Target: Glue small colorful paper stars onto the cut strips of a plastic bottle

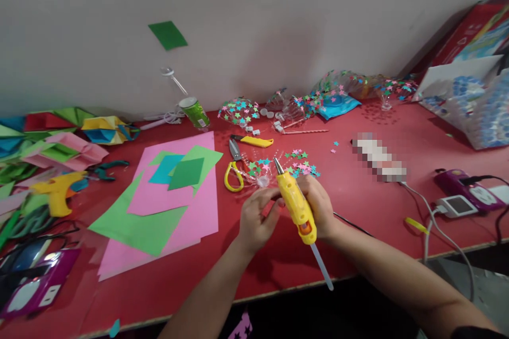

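My right hand [320,206] is wrapped round a yellow glue gun [296,205] with a clear glue stick poking out of its back; the metal nozzle points up and away toward a clear plastic piece dotted with coloured paper stars [278,167]. My left hand [257,217] is closed beside the gun's body, its fingers pinched near the lower edge of that clear piece; what they hold is hidden. Both hands hover over the red table [358,212] near its front edge.
Yellow-handled scissors [234,167] and a yellow utility knife [254,141] lie just beyond my hands. Pink and green paper sheets [167,196] spread at left, with a second yellow glue gun [59,190] and folded paper shapes. More star-covered plastic pieces, a green can [194,112], power strips and cables surround.
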### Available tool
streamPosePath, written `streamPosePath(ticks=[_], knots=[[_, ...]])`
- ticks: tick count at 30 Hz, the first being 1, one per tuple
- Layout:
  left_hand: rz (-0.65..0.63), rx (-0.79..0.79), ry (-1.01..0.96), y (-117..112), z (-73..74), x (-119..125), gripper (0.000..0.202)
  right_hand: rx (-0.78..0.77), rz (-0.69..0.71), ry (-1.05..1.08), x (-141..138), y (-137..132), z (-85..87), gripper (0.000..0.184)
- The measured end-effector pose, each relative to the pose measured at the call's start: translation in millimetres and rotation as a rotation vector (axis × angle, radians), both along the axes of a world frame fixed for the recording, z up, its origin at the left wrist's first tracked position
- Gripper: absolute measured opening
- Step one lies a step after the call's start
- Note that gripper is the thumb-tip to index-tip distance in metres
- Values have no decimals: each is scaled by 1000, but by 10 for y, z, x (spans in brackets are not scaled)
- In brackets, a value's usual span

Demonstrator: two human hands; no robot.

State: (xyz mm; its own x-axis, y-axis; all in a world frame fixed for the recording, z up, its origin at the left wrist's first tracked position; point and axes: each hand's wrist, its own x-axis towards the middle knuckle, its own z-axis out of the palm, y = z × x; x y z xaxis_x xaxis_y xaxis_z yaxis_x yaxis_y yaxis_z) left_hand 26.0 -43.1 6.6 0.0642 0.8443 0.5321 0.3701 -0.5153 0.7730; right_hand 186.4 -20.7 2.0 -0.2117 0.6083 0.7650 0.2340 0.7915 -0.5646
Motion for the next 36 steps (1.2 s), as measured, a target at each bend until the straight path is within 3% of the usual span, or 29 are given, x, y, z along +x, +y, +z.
streamPosePath(ticks=[5, 9, 13, 18, 23, 28, 31, 36], knots=[[10, -88, -133, -14, -2, 2, 16, -63, 105, -18, -5, -14, 9, 7], [0, -207, -178, -12, 41, 12, 16, -253, 2, -1, -6, -13, 21, 10], [8, -223, -131, -5, 68, 16, 16, -466, -14, 36, -14, 11, 26, 12], [23, -217, -48, -2, 45, 30, 14, -563, -9, 55, -32, 46, -87, 11], [34, -161, -67, 7, 40, -14, 17, -460, -26, 38, 21, 57, -50, 8], [316, -69, -154, 99, 40, -210, 16, -255, 28, -123, 93, 54, 152, 16], [370, -66, -160, 147, 38, -300, 15, -184, 118, -191, 75, 53, 166, 21], [367, -83, -182, 161, 36, -309, 14, -244, 152, -216, 45, 34, 125, 23]])
